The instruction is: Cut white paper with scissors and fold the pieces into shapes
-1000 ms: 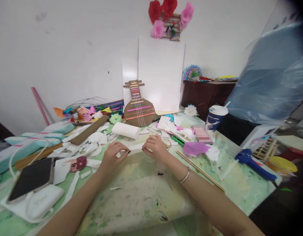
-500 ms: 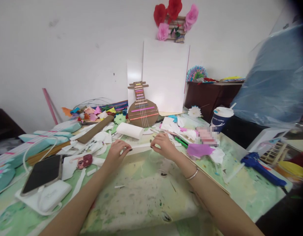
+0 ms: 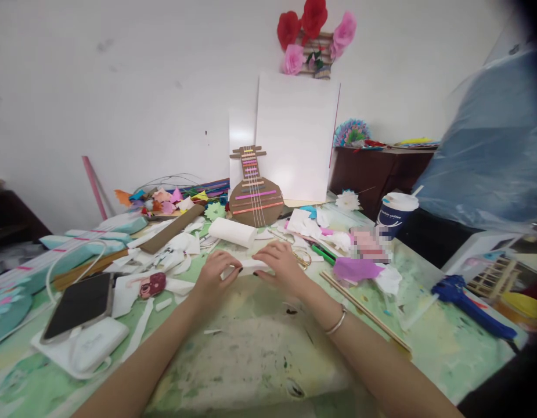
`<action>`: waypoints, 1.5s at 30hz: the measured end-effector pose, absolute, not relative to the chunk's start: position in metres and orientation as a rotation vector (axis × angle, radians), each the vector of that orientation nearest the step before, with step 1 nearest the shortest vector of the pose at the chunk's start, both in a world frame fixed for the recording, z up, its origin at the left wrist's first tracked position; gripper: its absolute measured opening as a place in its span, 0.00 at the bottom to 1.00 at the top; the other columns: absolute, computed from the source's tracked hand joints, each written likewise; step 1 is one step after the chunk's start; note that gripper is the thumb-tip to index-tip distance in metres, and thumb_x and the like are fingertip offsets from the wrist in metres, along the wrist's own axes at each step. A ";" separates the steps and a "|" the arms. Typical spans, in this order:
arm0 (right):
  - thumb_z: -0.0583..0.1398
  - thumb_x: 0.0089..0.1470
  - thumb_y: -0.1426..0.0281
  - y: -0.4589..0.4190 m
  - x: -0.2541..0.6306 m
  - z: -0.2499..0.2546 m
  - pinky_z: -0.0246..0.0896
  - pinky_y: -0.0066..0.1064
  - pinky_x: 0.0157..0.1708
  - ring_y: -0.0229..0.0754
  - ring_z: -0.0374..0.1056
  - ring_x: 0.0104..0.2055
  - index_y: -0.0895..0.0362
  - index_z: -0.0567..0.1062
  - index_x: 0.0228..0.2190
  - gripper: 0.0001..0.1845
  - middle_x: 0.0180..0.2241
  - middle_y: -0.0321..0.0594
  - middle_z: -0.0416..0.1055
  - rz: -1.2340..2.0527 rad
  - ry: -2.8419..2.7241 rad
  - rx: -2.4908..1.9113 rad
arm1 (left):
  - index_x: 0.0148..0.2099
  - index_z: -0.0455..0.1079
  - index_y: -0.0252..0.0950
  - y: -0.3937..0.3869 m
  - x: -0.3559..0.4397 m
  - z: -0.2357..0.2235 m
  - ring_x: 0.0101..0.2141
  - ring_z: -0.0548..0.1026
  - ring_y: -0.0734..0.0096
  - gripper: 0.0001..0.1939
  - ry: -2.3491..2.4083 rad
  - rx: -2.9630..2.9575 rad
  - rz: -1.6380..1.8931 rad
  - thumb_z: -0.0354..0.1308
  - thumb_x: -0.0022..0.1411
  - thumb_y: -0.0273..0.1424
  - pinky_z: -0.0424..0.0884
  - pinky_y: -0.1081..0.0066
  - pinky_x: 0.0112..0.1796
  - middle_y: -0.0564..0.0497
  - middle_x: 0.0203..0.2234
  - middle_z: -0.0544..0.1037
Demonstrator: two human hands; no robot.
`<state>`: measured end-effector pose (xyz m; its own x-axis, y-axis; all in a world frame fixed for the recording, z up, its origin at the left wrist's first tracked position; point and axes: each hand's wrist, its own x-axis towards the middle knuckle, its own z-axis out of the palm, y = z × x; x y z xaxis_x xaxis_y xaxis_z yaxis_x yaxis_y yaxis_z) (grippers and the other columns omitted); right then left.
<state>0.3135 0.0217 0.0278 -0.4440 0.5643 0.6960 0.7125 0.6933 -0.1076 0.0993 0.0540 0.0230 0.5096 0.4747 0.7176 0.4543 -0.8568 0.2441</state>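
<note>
A narrow strip of white paper spans the gap between my two hands, low over the near part of the table. My left hand pinches its left end between thumb and fingers. At the other end, my right hand has closed on the strip, the fingers lying over the top and the thumb below. Just behind the hands lies a white paper roll. A pair of gold-handled scissors rests to the right of my right hand.
A cardboard lute leans against white boards at the back. Paper scraps cover the left. A phone sits on a white power bank at left. Wooden sticks, a coffee cup and a blue glue gun are at right.
My right hand has moved left, closer to my left hand, and its fingers now lie over the strip. The scissors' gold handles have come into sight beside it.
</note>
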 end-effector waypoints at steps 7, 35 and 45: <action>0.55 0.55 0.74 0.032 0.299 0.008 0.43 0.35 0.40 0.38 0.59 0.36 0.57 0.71 0.27 0.07 0.26 0.36 0.71 -0.341 -2.197 -0.984 | 0.31 0.66 0.36 0.048 0.103 0.025 0.32 0.69 0.68 0.04 0.818 2.746 1.305 0.53 0.56 0.23 0.64 0.66 0.38 0.51 0.25 0.74; 0.59 0.54 0.69 0.035 0.323 0.017 0.45 0.37 0.43 0.40 0.62 0.39 0.56 0.75 0.27 0.06 0.28 0.38 0.74 -0.240 -2.127 -0.953 | 0.36 0.71 0.36 0.052 0.089 0.030 0.34 0.71 0.66 0.06 0.678 2.812 1.411 0.54 0.58 0.24 0.67 0.65 0.38 0.49 0.27 0.75; 0.62 0.49 0.74 0.034 0.343 0.033 0.47 0.37 0.42 0.42 0.64 0.38 0.56 0.77 0.26 0.03 0.26 0.38 0.74 -0.075 -2.130 -1.099 | 0.35 0.72 0.38 0.061 0.074 0.039 0.34 0.72 0.66 0.06 0.837 2.778 1.445 0.53 0.60 0.28 0.68 0.65 0.38 0.49 0.27 0.77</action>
<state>0.3431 0.0343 0.0332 -0.3711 0.6856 0.6263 0.7279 0.6335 -0.2622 0.0736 0.0611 0.0389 0.4706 0.3973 0.7878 0.4856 -0.8621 0.1447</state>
